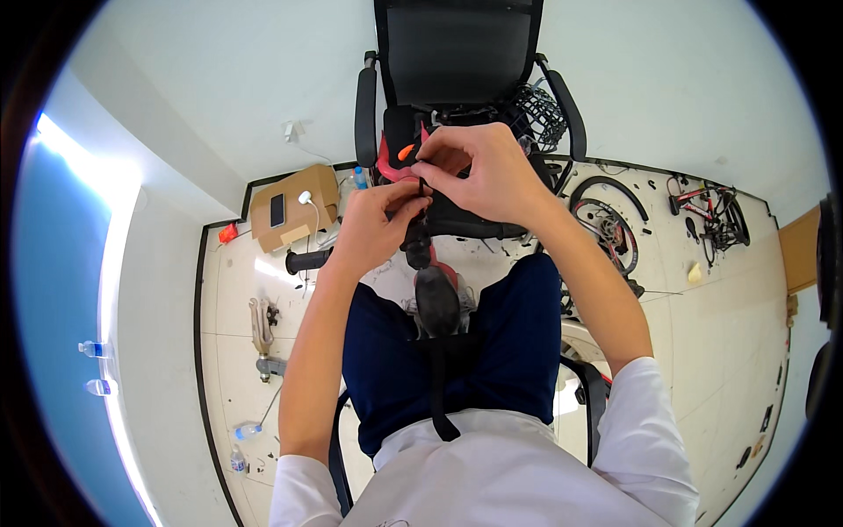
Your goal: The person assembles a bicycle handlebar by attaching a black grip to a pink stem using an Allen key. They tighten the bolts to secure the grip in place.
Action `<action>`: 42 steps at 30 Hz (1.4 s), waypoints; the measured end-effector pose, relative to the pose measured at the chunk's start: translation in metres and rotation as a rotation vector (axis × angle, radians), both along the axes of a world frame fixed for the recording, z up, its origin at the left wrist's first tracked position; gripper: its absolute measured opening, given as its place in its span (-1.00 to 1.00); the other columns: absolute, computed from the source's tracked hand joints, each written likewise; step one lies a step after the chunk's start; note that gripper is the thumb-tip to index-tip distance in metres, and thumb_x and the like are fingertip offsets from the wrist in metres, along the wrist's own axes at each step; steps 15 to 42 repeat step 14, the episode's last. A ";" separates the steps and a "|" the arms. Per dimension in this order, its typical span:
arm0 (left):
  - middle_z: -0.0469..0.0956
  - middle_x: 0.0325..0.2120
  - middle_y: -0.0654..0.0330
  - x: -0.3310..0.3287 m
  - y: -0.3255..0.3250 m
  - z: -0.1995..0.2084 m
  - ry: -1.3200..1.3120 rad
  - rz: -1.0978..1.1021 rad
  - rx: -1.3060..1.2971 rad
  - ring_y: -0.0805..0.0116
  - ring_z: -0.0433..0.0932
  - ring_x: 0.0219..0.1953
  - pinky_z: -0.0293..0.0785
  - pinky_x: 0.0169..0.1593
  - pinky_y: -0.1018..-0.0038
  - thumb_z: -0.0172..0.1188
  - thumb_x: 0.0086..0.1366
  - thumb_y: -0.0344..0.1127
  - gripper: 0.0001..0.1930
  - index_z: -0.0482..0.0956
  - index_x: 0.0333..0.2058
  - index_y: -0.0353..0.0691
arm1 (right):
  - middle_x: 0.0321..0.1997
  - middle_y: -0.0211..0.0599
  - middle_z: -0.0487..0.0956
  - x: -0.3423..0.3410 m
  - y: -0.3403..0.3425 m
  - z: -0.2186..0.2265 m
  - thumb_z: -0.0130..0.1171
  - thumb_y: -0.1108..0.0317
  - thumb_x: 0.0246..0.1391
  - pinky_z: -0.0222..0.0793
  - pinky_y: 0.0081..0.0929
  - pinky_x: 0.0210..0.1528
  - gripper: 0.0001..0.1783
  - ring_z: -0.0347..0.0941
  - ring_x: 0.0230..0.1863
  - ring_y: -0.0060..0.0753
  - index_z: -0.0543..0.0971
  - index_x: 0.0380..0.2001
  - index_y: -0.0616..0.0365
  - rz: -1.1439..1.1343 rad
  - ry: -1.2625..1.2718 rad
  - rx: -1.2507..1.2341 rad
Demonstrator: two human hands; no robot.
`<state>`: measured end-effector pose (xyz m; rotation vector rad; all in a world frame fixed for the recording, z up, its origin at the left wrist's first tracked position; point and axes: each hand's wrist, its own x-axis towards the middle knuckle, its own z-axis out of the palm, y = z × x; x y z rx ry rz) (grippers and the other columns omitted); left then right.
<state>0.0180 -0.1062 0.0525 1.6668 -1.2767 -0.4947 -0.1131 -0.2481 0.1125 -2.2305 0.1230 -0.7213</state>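
Note:
Both hands meet over the seat of a black office chair (464,53). Thumb and fingers of my right hand (483,171) are pinched at the upper end of a thin black strip (421,186). Just below, the fingers of my left hand (373,224) close round the lower part of that strip. A glossy pink-red curved part (399,172) sits beside the fingertips, with a small orange piece (406,152) by it. Below the hands, between my knees, is a black bicycle saddle (437,301). A black handlebar grip (307,261) sticks out past my left wrist.
At the left, a cardboard box (327,189) carries a phone (277,211) and a white charger (305,198). A black wire basket (537,119) lies on the chair's right side. On the floor are a wheel (610,233), a small red-black bike (711,211), metal fork parts (262,334) and bottles (248,431).

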 end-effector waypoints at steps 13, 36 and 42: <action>0.66 -0.13 0.08 0.014 0.030 -0.006 -0.003 -0.096 0.208 0.32 0.64 -0.16 0.52 0.03 0.45 0.38 0.22 -0.38 -0.62 0.62 0.00 -0.36 | -0.02 -0.13 0.68 0.007 -0.034 -0.021 0.25 0.43 0.19 0.52 -0.49 0.12 -0.66 0.61 0.02 -0.38 0.63 0.04 0.23 0.455 0.120 0.471; 0.66 -0.12 0.07 0.013 0.029 -0.005 0.009 -0.104 0.207 0.25 0.65 -0.11 0.53 0.09 0.43 0.39 0.21 -0.35 -0.61 0.62 0.01 -0.35 | -0.02 -0.16 0.69 0.009 -0.038 -0.021 0.25 0.41 0.20 0.49 -0.47 0.17 -0.66 0.61 0.02 -0.37 0.64 0.04 0.18 0.468 0.132 0.458; 0.66 -0.12 0.07 0.013 0.029 -0.005 0.009 -0.104 0.207 0.25 0.65 -0.11 0.53 0.09 0.43 0.39 0.21 -0.35 -0.61 0.62 0.01 -0.35 | -0.02 -0.16 0.69 0.009 -0.038 -0.021 0.25 0.41 0.20 0.49 -0.47 0.17 -0.66 0.61 0.02 -0.37 0.64 0.04 0.18 0.468 0.132 0.458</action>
